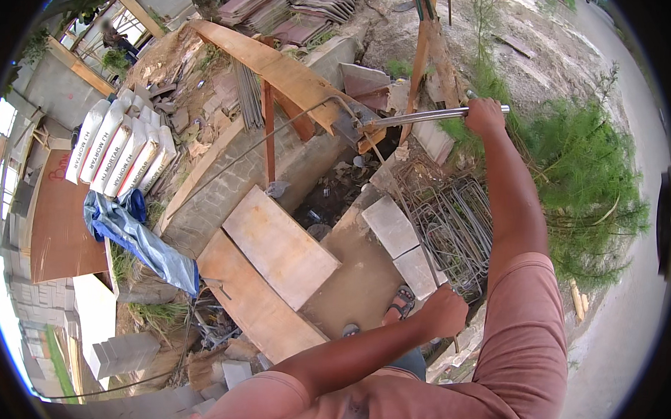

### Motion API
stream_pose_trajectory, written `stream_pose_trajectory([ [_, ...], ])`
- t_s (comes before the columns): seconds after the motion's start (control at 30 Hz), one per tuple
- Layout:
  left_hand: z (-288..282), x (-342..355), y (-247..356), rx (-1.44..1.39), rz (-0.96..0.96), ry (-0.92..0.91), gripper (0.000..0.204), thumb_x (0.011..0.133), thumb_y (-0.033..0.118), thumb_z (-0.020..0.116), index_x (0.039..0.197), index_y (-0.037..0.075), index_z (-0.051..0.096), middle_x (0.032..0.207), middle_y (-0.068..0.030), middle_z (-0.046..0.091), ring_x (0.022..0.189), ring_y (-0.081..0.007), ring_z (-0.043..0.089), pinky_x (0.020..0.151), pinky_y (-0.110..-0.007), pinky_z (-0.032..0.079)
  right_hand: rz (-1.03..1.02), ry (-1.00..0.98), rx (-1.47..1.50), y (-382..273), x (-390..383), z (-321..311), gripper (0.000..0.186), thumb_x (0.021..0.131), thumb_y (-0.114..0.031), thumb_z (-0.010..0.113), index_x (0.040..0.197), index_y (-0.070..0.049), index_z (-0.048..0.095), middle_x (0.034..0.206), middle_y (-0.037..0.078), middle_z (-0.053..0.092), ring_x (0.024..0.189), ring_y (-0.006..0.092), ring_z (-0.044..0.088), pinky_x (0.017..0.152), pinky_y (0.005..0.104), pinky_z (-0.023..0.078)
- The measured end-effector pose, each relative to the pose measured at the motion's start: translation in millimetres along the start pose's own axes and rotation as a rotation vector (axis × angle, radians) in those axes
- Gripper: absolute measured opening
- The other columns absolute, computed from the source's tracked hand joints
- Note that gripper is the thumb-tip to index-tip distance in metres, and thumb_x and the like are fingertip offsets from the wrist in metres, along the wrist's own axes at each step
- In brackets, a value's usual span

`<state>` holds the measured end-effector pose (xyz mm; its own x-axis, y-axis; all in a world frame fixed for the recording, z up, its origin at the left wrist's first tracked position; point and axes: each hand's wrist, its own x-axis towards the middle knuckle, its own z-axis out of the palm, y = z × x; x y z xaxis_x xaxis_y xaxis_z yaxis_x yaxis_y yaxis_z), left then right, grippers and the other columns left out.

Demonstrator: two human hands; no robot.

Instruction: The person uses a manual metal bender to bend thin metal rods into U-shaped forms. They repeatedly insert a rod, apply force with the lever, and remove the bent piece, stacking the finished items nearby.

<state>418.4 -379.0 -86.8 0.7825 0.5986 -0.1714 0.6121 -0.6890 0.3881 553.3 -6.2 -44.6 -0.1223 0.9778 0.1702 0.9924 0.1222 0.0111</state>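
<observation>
My right hand is wrapped round a shiny metal lever bar, arm stretched out ahead. The bar's far end meets a dark metal plate fixed on the near end of a raised wooden plank. Nearer my body, my left hand is closed round a thin steel rod, which slants from that plate down past my fist. At the plate a thin rod also curves over and runs off to the left. Whether the two lengths are one piece, I cannot tell.
Bent steel stirrups lie piled beside concrete blocks. Boards cover part of the ground near my feet. Stacked white bags and a blue tarp are at left. Green bushes grow at right. A person is far left.
</observation>
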Motion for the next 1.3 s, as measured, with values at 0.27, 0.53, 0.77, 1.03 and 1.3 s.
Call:
stream_pose_trajectory([
  [0.27,21,-96,-26,0.130,-0.196,0.361,0.058,0.077,0.020,0.060,0.130,0.001,0.046,0.140,-0.0228,0.041,0.137,-0.0384,0.026,0.109,-0.053,0.025,0.094,0.074,0.033,-19,-68,-4,0.020,0.082,-0.016,0.056,0.093,-0.009,0.070,0.098,0.015,0.069,0.096,0.0343,0.065,0.086,0.0464,0.045],
  [0.53,9,-239,-86,-0.145,-0.920,0.079,0.049,0.088,0.027,0.055,0.131,0.007,0.043,0.106,-0.0243,0.064,0.091,-0.0397,0.064,0.079,-0.050,0.050,0.193,0.053,0.101,-58,-168,-33,0.025,0.076,-0.019,0.059,0.093,-0.006,0.071,0.097,0.018,0.070,0.095,0.0359,0.066,0.085,0.0459,0.048],
  [0.77,3,-329,-186,-0.292,-0.958,0.679,0.026,0.092,0.028,0.057,0.098,0.006,0.068,0.083,-0.0206,0.067,0.079,-0.0378,0.066,0.070,-0.044,0.051,0.247,0.000,0.336,-121,-233,-59,0.037,0.087,-0.035,0.060,0.093,0.001,0.063,0.090,0.022,0.068,0.089,0.0400,0.065,0.081,0.0485,0.050],
  [1.03,-1,-328,-176,-0.325,-1.092,0.696,0.032,0.093,0.034,0.059,0.093,0.004,0.068,0.074,-0.0207,0.064,0.069,-0.0368,0.063,0.062,-0.041,0.049,0.078,-0.181,0.286,-70,-203,-52,0.038,0.089,-0.040,0.058,0.091,-0.002,0.056,0.086,0.021,0.067,0.085,0.0409,0.064,0.077,0.0506,0.049],
  [1.3,-5,-335,-173,-0.425,-1.061,0.659,0.032,0.094,0.033,0.058,0.097,0.003,0.068,0.071,-0.0207,0.063,0.064,-0.0342,0.062,0.061,-0.039,0.049,0.092,-0.279,0.325,-81,-213,-64,0.039,0.090,-0.041,0.058,0.092,-0.002,0.055,0.083,0.023,0.066,0.084,0.0419,0.064,0.075,0.0511,0.048],
])
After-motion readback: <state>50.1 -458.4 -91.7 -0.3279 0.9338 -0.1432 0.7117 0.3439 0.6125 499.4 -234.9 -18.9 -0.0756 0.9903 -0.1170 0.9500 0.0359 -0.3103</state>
